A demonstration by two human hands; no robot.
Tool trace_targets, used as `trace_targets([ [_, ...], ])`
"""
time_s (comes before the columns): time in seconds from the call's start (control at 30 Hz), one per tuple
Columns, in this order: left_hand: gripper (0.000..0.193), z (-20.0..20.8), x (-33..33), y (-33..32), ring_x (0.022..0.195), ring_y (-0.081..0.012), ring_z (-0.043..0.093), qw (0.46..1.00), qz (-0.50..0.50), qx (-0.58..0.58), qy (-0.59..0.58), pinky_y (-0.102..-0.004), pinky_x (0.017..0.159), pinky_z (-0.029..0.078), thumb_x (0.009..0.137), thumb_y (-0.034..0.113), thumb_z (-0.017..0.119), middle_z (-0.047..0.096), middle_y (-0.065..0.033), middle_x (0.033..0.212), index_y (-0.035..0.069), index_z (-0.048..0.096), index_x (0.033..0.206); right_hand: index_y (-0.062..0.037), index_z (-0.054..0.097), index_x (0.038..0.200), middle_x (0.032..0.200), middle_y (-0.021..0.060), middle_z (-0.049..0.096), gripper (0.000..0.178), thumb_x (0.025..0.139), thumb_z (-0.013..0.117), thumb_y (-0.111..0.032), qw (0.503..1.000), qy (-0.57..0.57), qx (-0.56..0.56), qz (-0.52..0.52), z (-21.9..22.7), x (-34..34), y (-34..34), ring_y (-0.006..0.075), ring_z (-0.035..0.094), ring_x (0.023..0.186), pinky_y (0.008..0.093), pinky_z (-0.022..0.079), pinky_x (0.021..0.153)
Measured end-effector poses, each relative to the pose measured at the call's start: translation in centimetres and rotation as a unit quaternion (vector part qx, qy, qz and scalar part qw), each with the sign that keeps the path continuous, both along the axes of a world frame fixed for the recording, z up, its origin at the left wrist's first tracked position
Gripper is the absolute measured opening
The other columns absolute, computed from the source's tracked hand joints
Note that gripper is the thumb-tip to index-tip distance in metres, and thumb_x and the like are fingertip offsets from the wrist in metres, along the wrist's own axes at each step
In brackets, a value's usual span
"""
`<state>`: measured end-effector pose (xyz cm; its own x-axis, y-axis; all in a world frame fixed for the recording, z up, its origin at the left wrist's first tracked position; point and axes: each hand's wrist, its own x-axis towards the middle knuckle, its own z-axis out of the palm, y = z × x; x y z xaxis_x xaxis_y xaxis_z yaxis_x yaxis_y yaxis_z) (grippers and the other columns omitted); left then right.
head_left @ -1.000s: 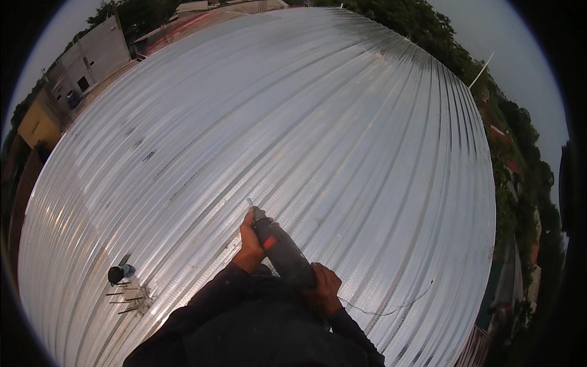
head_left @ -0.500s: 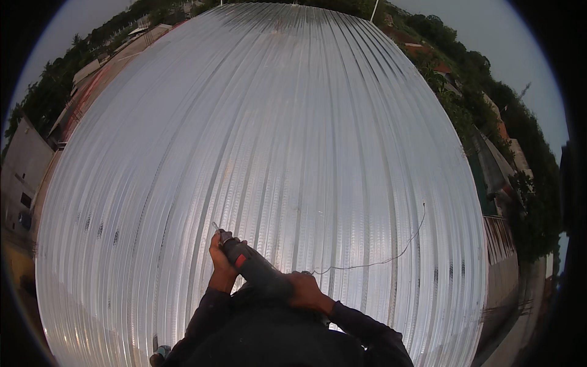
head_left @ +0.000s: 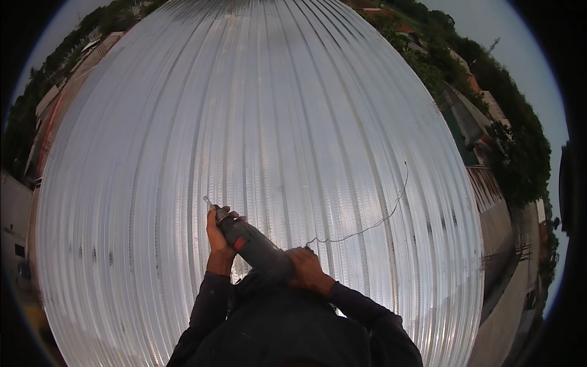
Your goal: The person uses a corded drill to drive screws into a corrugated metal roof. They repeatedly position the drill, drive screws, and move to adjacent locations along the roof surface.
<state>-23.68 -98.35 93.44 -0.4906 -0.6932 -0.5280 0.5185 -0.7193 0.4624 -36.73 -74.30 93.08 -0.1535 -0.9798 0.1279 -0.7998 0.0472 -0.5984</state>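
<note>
A dark power drill [head_left: 260, 249] with a red patch on its side is held between my two hands, its nose tilted up to the left. My left hand [head_left: 219, 237] is wrapped round the front end by the chuck, and a short pale bit [head_left: 208, 200] sticks out past the fingers. At the rear, my right hand [head_left: 307, 269] grips the handle; part of that grip is hidden behind the drill body. Beneath lies a ribbed, shiny metal roof [head_left: 293, 140].
A thin wire [head_left: 367, 229] curves across the roof from beside my right hand to the upper right. Beyond the roof's right edge are trees [head_left: 520, 177] and lower buildings. A grey wall [head_left: 15, 214] stands past the left edge.
My view has tipped and shifted, so the far roof edge sits higher. The drill and both hands appear slightly higher in view, with both grips kept.
</note>
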Motion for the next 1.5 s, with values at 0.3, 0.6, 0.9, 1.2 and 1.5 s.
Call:
trace_targets([
  [0.3,0.045,-2.8,0.1,0.4,0.080,-0.0297,0.062,1.000,0.000,0.003,0.023,-0.0456,0.070,0.055,0.095,0.053,0.059,0.060,-0.0107,0.085,0.009,0.055,0.104,-0.0071,0.050,0.140,0.136,0.0161,0.057,0.085,0.063,0.083,-0.023,0.998,-0.034,-0.051,-0.034,-2.0,0.2,0.8,0.0365,0.060,0.121,0.0479,0.051,0.100],
  [0.6,0.041,-5.1,0.4,1.3,0.080,-0.0292,0.066,0.995,0.069,0.072,-0.014,-0.0450,0.075,0.057,0.097,0.049,0.060,0.065,-0.0115,0.080,0.008,0.057,0.099,-0.0045,0.059,0.133,0.127,0.0131,0.065,0.076,0.059,0.078,-0.010,0.998,-0.059,-0.015,0.021,-1.2,-3.0,-1.7,0.0331,0.064,0.110,0.0476,0.053,0.090],
  [0.9,0.038,-15.4,1.9,6.2,0.065,-0.0253,0.063,0.923,0.066,0.367,-0.091,-0.0408,0.065,0.058,0.091,0.043,0.071,0.060,-0.0105,0.075,0.007,0.059,0.098,-0.0032,0.052,0.141,0.119,0.0215,0.068,0.079,0.072,0.083,-0.022,0.934,-0.102,0.342,0.028,-7.7,-2.3,1.1,0.0404,0.070,0.105,0.0446,0.059,0.087],
  [1.2,0.044,-57.9,7.8,18.3,0.078,-0.0195,0.066,0.818,0.032,0.458,-0.347,-0.0372,0.066,0.056,0.094,0.046,0.065,0.065,-0.0111,0.087,0.006,0.066,0.114,0.0030,0.063,0.125,0.104,0.0161,0.075,0.050,0.080,0.082,-0.012,0.832,-0.194,0.508,-0.110,-32.4,-0.8,0.5,0.0229,0.073,0.095,0.0364,0.058,0.083],
  [1.5,0.034,-90.2,20.2,10.6,0.100,-0.0393,0.068,0.616,-0.060,-0.059,-0.783,-0.0461,0.087,0.053,0.088,0.022,0.067,0.071,-0.0224,0.108,0.003,0.069,0.116,0.0067,0.066,0.101,0.070,0.0070,0.068,0.036,0.069,0.081,0.000,0.827,-0.142,0.452,-0.303,-45.9,-4.1,6.8,0.0150,0.063,0.059,0.0317,0.052,0.059],
])
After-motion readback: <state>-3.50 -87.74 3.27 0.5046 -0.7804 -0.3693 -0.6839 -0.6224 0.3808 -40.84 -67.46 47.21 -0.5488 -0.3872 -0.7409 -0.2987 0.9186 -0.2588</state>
